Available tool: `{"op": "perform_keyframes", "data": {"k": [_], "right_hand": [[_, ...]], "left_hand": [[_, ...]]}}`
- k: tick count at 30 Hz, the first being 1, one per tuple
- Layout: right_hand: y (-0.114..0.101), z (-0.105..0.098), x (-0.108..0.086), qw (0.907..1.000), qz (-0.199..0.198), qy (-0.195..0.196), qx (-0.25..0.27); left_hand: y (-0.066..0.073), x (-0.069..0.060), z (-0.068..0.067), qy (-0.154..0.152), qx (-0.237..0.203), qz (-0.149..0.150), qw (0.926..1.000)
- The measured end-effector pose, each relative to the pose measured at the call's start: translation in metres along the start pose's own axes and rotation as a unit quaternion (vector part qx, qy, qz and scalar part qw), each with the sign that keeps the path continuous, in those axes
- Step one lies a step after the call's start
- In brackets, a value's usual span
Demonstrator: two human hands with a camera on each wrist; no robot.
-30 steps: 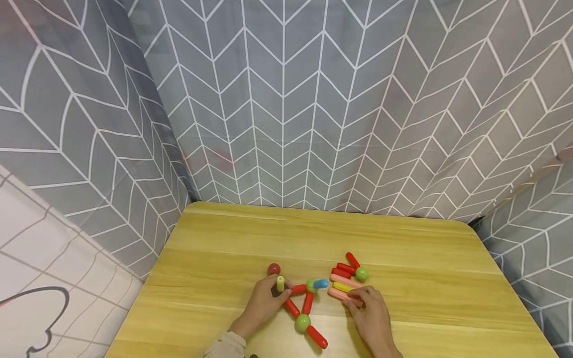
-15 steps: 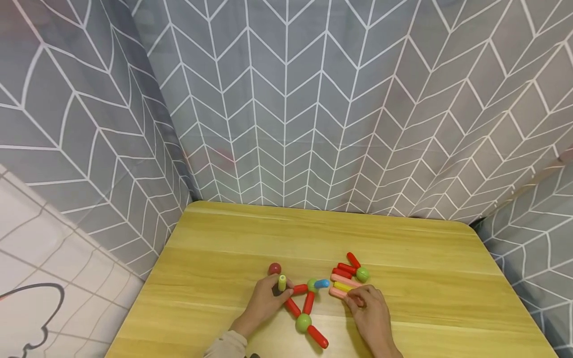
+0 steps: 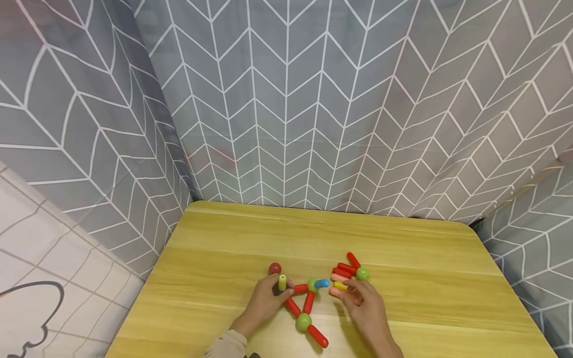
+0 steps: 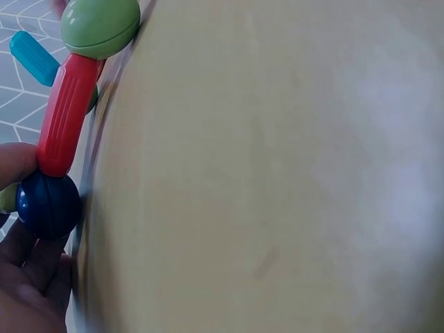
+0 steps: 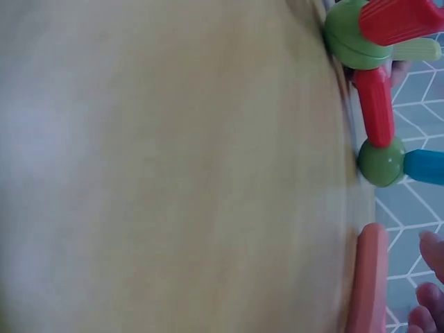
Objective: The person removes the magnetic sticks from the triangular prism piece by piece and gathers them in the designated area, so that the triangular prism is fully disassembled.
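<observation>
My left hand (image 3: pixel 263 304) holds the dark blue ball (image 4: pixel 50 206) of a ball-and-stick toy frame, its fingers around the ball. An upright yellow-green stick (image 3: pixel 282 283) stands from that joint. Red sticks (image 3: pixel 309 302) link it with green balls (image 3: pixel 303 322), and a blue stick (image 3: pixel 322 283) rises from the far one. My right hand (image 3: pixel 369 308) is over a yellow stick (image 3: pixel 340 286) and a near pink stick (image 3: pixel 336 292), partly hiding both. In the right wrist view, its fingertips (image 5: pixel 431 253) are apart from the pink stick.
A dark red ball (image 3: pixel 275 268) lies just beyond my left hand. Beyond my right hand are another pink stick (image 3: pixel 341 277), several red sticks (image 3: pixel 346 268) and a green ball (image 3: pixel 362 273). A patterned curtain (image 3: pixel 286 124) hangs behind the wooden table (image 3: pixel 224 238).
My right hand has shifted slightly left and away from me, its fingers spreading over the yellow and pink sticks. My left hand keeps its hold on the frame.
</observation>
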State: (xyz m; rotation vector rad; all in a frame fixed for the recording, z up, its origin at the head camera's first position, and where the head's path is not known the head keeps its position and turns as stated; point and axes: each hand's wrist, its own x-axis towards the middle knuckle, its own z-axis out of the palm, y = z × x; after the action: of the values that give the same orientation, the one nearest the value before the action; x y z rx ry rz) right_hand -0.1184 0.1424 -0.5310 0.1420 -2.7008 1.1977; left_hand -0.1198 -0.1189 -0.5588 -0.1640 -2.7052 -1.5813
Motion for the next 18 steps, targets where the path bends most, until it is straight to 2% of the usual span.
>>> {"op": "perform_keyframes", "data": {"k": [4, 8, 13, 15, 18], "right_hand": [[-0.007, -0.001, 0.004, 0.9974, 0.020, -0.037, 0.059], [-0.014, -0.002, 0.005, 0.9945, 0.013, -0.057, 0.087], [-0.016, 0.002, 0.004, 0.9928, -0.041, -0.055, 0.098], [-0.016, 0.004, 0.005, 0.9928, -0.071, -0.047, 0.084], [-0.018, 0.006, 0.007, 0.9914, -0.096, -0.043, 0.078]], "left_hand": [[0.000, -0.001, 0.000, 0.001, 0.001, -0.003, 1.0000], [-0.001, -0.001, 0.000, 0.001, -0.002, -0.004, 1.0000], [-0.001, 0.000, 0.001, 0.000, -0.002, -0.005, 1.0000], [-0.001, 0.000, 0.001, 0.000, -0.005, -0.004, 1.0000], [-0.001, 0.000, 0.001, 0.000, -0.009, -0.004, 1.0000]]}}
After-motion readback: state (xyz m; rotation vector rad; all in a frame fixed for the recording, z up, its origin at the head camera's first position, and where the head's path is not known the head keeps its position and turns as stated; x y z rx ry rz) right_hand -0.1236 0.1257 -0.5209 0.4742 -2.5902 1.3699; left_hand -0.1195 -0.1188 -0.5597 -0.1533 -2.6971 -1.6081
